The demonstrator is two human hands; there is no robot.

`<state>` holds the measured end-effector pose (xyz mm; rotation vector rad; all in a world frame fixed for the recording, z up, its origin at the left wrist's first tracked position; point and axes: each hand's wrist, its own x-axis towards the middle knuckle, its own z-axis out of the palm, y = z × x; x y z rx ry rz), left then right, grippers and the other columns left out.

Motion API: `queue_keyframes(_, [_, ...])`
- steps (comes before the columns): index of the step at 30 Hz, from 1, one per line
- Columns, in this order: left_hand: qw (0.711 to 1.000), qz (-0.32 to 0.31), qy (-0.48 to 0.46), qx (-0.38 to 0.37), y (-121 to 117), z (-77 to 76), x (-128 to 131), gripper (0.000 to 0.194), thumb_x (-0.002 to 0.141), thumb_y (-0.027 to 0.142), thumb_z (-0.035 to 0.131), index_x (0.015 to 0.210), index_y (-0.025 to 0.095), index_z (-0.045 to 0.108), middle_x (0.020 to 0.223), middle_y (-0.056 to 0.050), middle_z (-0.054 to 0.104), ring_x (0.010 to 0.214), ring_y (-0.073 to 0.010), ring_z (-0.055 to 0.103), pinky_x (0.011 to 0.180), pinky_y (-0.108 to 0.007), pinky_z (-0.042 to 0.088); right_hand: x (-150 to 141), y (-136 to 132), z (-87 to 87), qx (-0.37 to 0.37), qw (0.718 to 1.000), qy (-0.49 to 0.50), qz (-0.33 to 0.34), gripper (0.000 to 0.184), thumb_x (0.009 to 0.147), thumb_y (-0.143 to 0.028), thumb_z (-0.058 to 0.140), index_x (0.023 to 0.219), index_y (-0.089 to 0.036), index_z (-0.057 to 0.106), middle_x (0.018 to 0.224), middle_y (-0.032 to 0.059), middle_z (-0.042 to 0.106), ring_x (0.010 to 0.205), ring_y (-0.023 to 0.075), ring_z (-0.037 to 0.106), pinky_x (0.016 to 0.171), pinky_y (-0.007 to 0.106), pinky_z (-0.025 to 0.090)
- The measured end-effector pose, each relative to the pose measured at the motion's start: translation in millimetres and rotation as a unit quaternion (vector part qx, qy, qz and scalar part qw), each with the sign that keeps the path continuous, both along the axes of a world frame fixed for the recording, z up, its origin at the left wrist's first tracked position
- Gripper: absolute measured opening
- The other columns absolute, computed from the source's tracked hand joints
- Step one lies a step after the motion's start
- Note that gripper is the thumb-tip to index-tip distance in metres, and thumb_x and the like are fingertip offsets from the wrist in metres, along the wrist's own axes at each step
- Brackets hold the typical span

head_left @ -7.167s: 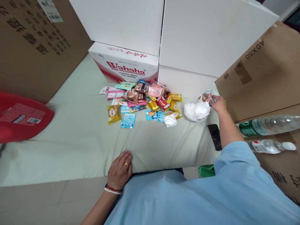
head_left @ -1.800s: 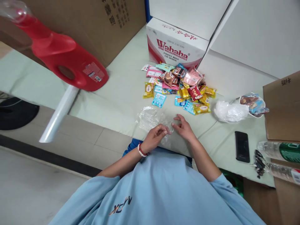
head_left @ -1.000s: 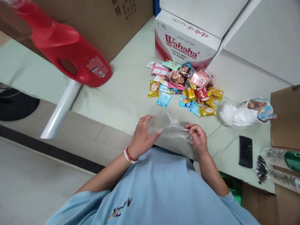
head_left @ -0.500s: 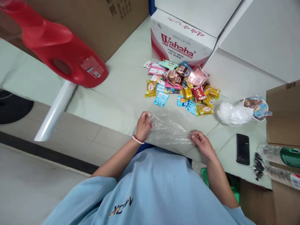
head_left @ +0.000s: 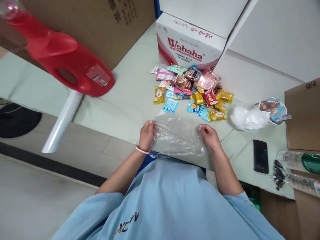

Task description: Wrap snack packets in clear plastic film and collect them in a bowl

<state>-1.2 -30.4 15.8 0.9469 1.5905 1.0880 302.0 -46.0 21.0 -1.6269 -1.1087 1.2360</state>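
Observation:
A clear plastic bag (head_left: 177, 138) is spread between my two hands at the table's near edge. My left hand (head_left: 147, 135), with a beaded bracelet at the wrist, pinches the bag's left side. At the bag's upper right, the fingers of my right hand (head_left: 208, 135) are closed on its edge. Just beyond the bag lies a heap of wrapped snacks (head_left: 185, 85) in yellow, blue, pink, brown and red packets. The nearest is a blue packet (head_left: 170, 105), a little above the bag.
A Wahaha carton (head_left: 186, 50) stands behind the snacks. At left are a big red bottle (head_left: 67, 60) and a white roll (head_left: 62, 121). To the right are a crumpled white bag (head_left: 250, 119), a cup of packets (head_left: 285, 111), a phone (head_left: 260, 156), keys (head_left: 278, 175) and plastic bottles (head_left: 310, 162).
The bag is spread wider and flatter, its far edge now nearer the snacks. My right hand has moved up, away from my body; my left has shifted slightly left. The view has shifted a little.

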Motion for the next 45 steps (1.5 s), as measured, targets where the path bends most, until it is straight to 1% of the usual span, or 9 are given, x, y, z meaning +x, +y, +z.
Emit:
queue_keyframes(4, [0.939, 0.089, 0.276, 0.183, 4, 15.7, -3, 0.034, 0.088, 0.041, 0.068, 0.113, 0.019, 0.060, 0.117, -0.012, 0.061, 0.113, -0.0274, 0.059, 0.099, -0.044, 0.049, -9, 16, 5.3, 0.001, 0.996, 0.058, -0.074, 0.043, 0.074, -0.061, 0.075, 0.089, -0.025, 0.055, 0.081, -0.0016, 0.063, 0.064, 0.0144, 0.059, 0.052, 0.026, 0.048])
queue_keyframes(7, [0.887, -0.124, 0.342, 0.286, 8, 26.8, 13, 0.023, 0.094, 0.031, 0.061, 0.114, 0.022, 0.067, 0.122, -0.012, 0.067, 0.133, -0.0315, 0.054, 0.119, -0.054, 0.032, -12, 30, 8.9, 0.013, 0.992, 0.071, -0.103, 0.044, 0.077, -0.061, 0.073, 0.090, -0.025, 0.051, 0.078, -0.0019, 0.065, 0.057, 0.0126, 0.057, 0.047, 0.024, 0.042])
queue_keyframes(11, [0.834, -0.324, 0.383, 0.230, 22, 13.0, 35, 0.037, 0.099, 0.033, 0.055, 0.132, 0.023, 0.067, 0.150, -0.016, 0.059, 0.151, -0.0366, 0.041, 0.126, -0.065, 0.014, -5, 37, 7.4, 0.023, 0.986, 0.053, -0.157, 0.051, 0.078, -0.070, 0.067, 0.094, -0.027, 0.045, 0.076, -0.0020, 0.066, 0.054, 0.0126, 0.056, 0.046, 0.025, 0.041])
queue_keyframes(18, [0.814, -0.332, 0.440, 0.184, 20, -23.8, 25, 0.055, 0.102, 0.041, 0.051, 0.156, 0.031, 0.048, 0.172, -0.014, 0.030, 0.159, -0.0382, 0.028, 0.122, -0.075, 0.001, 24, -10, -7.4, -0.030, 0.993, -0.040, -0.110, 0.052, 0.069, -0.064, 0.079, 0.095, -0.022, 0.059, 0.062, -0.0054, 0.058, 0.050, 0.0134, 0.051, 0.044, 0.025, 0.039])
queue_keyframes(25, [0.810, -0.321, 0.447, 0.204, 8, -12.1, 12, 0.054, 0.103, 0.044, 0.052, 0.155, 0.032, 0.048, 0.170, -0.014, 0.034, 0.159, -0.0363, 0.028, 0.121, -0.075, -0.009, 35, -28, 28.9, 0.112, 0.940, -0.276, -0.164, 0.027, 0.090, -0.046, 0.065, 0.099, -0.020, 0.068, 0.093, 0.0074, 0.069, 0.080, 0.0208, 0.062, 0.075, 0.036, 0.053])
queue_keyframes(29, [0.803, -0.320, 0.436, 0.249, 16, 0.1, 14, 0.051, 0.105, 0.041, 0.048, 0.156, 0.031, 0.048, 0.168, -0.011, 0.040, 0.159, -0.0326, 0.029, 0.125, -0.069, -0.010, 0, -7, 48.7, 0.235, 0.909, -0.337, 0.068, 0.023, 0.101, -0.034, 0.054, 0.110, -0.023, 0.072, 0.108, 0.0107, 0.072, 0.101, 0.0255, 0.066, 0.093, 0.044, 0.055])
queue_keyframes(35, [0.807, -0.345, 0.427, 0.218, 36, -19.3, 4, 0.052, 0.105, 0.040, 0.046, 0.156, 0.028, 0.049, 0.167, -0.015, 0.040, 0.156, -0.0339, 0.036, 0.125, -0.070, -0.003, -20, -1, 7.5, 0.199, 0.847, -0.357, 0.340, 0.044, 0.100, -0.030, 0.059, 0.143, -0.020, 0.062, 0.159, 0.0166, 0.049, 0.147, 0.0332, 0.045, 0.121, 0.056, 0.040])
queue_keyframes(39, [0.805, -0.322, 0.453, 0.209, 35, -27.2, 1, 0.054, 0.106, 0.043, 0.044, 0.158, 0.030, 0.044, 0.171, -0.014, 0.033, 0.158, -0.0332, 0.031, 0.124, -0.073, -0.008, 10, -15, -6.7, 0.186, 0.856, -0.364, 0.317, 0.043, 0.102, -0.031, 0.055, 0.143, -0.021, 0.063, 0.157, 0.0151, 0.053, 0.146, 0.0310, 0.048, 0.119, 0.056, 0.043])
queue_keyframes(45, [0.782, -0.326, 0.495, 0.192, 33, -24.6, 4, 0.057, 0.107, 0.050, 0.039, 0.160, 0.030, 0.043, 0.172, -0.009, 0.032, 0.161, -0.0335, 0.022, 0.123, -0.074, -0.010, 32, 27, 27.3, 0.224, 0.862, -0.430, 0.150, 0.032, 0.103, -0.034, 0.047, 0.115, -0.021, 0.074, 0.116, 0.0120, 0.075, 0.110, 0.0277, 0.065, 0.100, 0.046, 0.053])
